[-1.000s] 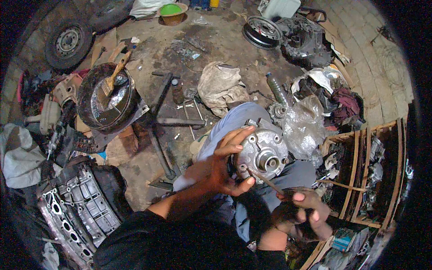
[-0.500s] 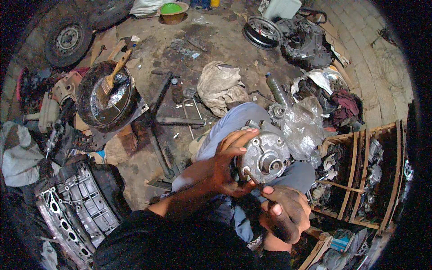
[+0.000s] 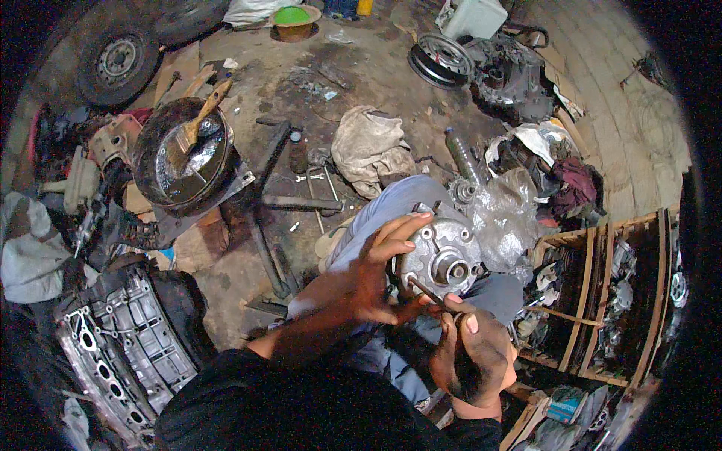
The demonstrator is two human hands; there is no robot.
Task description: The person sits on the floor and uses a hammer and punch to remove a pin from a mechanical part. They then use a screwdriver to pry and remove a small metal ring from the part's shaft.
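A round cast-metal housing [image 3: 427, 255] with a shaft stub in its middle and bolt holes around its face rests against my blue-grey trouser legs. My left hand [image 3: 376, 267] grips it from the left, fingers over the upper rim and thumb below. My right hand [image 3: 474, 346] pinches a thin dark metal rod [image 3: 427, 290], its tip at a bolt hole on the housing's lower left. The rod's other end is hidden in my fist, so its exact kind does not show.
At left stand an oily basin [image 3: 143, 177] with a paintbrush [image 3: 188, 135] and an engine cylinder head [image 3: 143, 338]. A metal stand [image 3: 301, 202], a rag [image 3: 368, 146] and a plastic bottle [image 3: 460, 154] lie ahead. To the right is a wooden slatted crate [image 3: 587, 282] with metal parts.
My right hand has turned and closed more around the thin rod, which now shows more clearly against the housing. The left hand keeps its grip. The view has shifted slightly.
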